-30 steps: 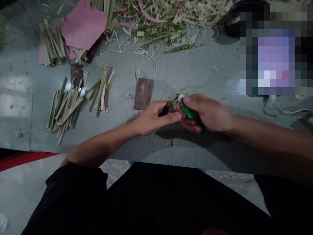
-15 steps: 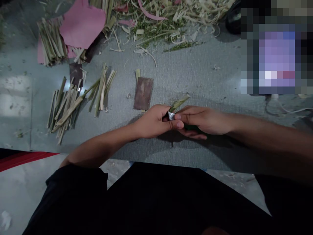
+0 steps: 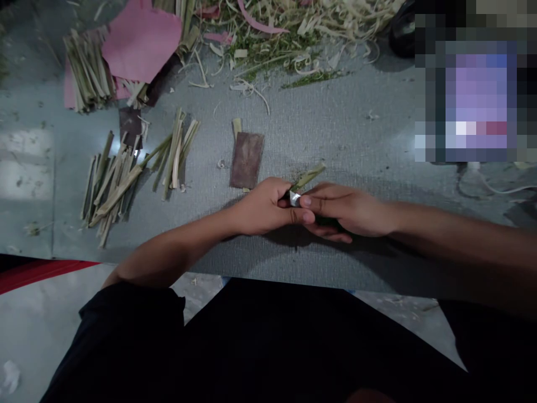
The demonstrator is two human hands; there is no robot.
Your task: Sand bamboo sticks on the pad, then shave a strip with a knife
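Near the table's front edge my two hands meet. My left hand (image 3: 268, 208) is closed around a green stalk piece (image 3: 310, 174), whose upper end sticks out between the hands toward the upper right. In my right hand (image 3: 350, 208), thumb and fingers pinch a small shiny metal blade (image 3: 295, 198) against the stalk's lower part. The lower end of the stalk is hidden by my fingers. Left of the hands lies a dark brown rectangular piece (image 3: 246, 160), on top of a pale strip (image 3: 237, 126).
Cut stalks (image 3: 119, 184) lie at the left, with another bundle (image 3: 90, 73) and pink paper (image 3: 142, 42) behind. Shavings (image 3: 289, 39) are heaped along the back. A black round object (image 3: 403, 33) and a cable (image 3: 499, 189) are at the right.
My right hand has tilted slightly and its lower fingers have drawn a little to the left. The blade has shifted very slightly; both hands keep their hold.
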